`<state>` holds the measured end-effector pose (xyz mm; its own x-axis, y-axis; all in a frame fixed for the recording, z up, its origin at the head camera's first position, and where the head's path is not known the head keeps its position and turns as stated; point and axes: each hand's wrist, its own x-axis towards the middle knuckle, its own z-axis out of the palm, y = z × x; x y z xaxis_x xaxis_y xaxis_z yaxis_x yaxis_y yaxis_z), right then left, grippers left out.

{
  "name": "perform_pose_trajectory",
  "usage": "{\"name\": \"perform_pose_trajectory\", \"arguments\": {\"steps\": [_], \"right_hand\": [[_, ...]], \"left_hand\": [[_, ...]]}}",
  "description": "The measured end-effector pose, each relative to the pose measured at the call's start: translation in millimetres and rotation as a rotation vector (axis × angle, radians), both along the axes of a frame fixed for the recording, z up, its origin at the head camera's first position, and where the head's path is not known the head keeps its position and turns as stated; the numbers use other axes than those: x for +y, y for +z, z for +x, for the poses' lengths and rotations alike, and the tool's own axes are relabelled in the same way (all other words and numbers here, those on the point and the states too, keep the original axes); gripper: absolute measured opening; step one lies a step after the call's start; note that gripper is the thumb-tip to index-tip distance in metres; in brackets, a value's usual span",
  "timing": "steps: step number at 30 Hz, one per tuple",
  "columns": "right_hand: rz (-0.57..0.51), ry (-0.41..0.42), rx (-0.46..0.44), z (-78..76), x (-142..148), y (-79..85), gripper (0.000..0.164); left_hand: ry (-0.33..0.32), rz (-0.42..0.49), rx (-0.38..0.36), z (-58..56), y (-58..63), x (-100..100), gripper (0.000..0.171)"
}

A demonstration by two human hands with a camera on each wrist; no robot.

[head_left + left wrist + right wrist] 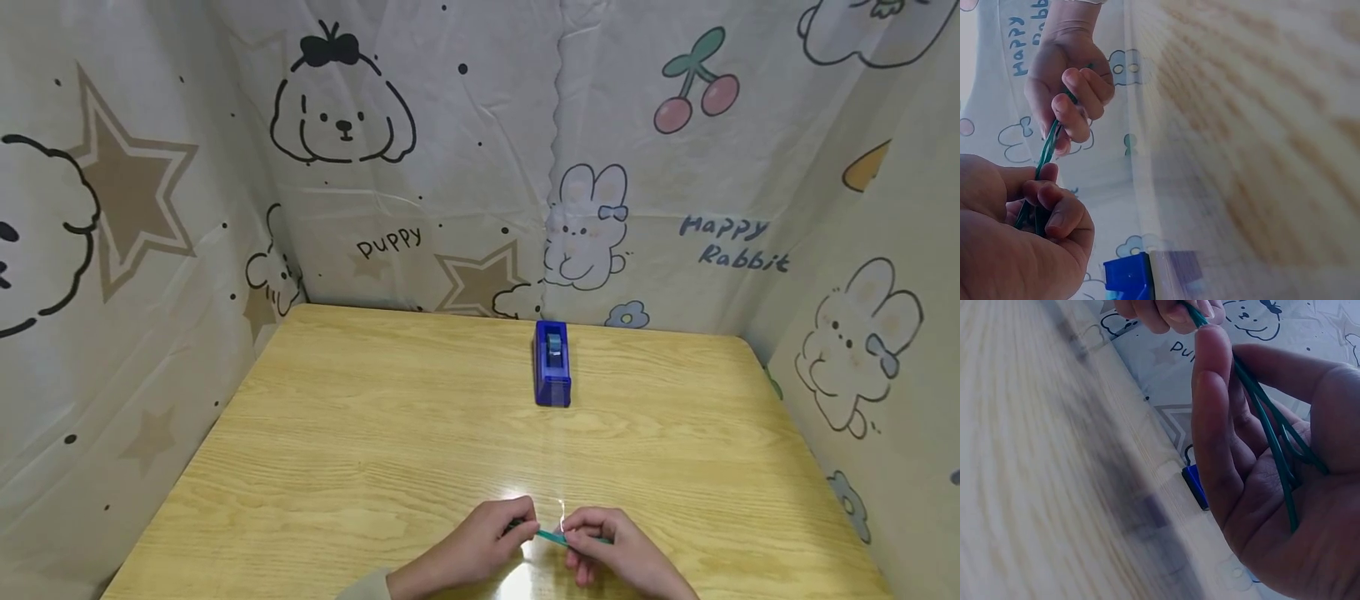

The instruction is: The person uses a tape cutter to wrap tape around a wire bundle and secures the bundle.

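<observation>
Left hand (491, 537) pinches green cord (551, 537); right hand (611, 542) pinches it too, just beside. Cord is up between hands, at near side of table (360, 450). Strands sit close together in middle, spread out in right palm. Shiny clear bit (562, 510), maybe tape, sticks up by right fingers. Bunching looks done; sticking looks part done, with clear bit to press down. Farther back, blue tape holder (552, 392) stands well apart.

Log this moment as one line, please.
left hand: pinching bundled green cord | right hand: gripping same cord | blue tape dispenser: untouched, toward far side of wood-grain table
</observation>
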<state>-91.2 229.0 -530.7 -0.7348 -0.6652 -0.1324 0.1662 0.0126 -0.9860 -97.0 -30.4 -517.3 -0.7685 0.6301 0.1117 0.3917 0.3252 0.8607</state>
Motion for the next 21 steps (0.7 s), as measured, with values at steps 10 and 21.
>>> {"name": "perform_pose_trajectory", "arguments": {"steps": [10,21], "right_hand": [[0.047,-0.076,-0.006,2.9,-1.1,1.0,0.033],[0.117,-0.106,0.030,3.2,0.9,2.1,0.029]], "left_hand": [[-0.001,0.011,-0.023,0.7,0.3,-1.0,0.021],[0.001,-0.008,-0.032,0.6,-2.6,0.4,0.021]]}}
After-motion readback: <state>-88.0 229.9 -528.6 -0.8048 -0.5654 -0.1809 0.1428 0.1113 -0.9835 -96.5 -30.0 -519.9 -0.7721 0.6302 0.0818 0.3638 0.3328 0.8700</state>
